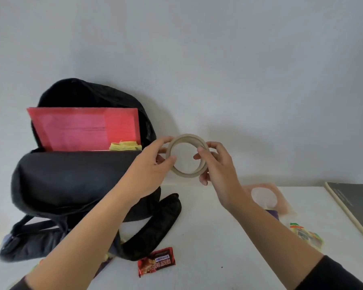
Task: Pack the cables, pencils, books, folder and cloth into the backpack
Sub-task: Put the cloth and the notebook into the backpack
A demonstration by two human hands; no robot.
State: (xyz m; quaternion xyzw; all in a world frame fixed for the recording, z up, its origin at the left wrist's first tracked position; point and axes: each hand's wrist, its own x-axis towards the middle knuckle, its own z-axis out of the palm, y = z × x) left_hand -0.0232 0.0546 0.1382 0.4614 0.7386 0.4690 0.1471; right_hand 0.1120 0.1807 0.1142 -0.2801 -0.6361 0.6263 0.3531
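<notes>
A black backpack (76, 181) stands open against the wall at the left of the white table. A red folder (84, 128) sticks up out of its main compartment, with a yellow cloth (125, 146) tucked beside it at the right. Both my hands hold a beige tape roll (188, 173) in the air just right of the backpack. My left hand (155, 164) pinches its left rim and my right hand (216, 164) grips its right rim. A grey book (356, 206) lies at the table's far right edge.
A red snack bar wrapper (156, 261) lies near the front by a backpack strap (155, 227). A pinkish clear packet (266, 198) and a colourful candy packet (305, 234) lie under my right forearm. The table (208, 237) meets a plain wall behind.
</notes>
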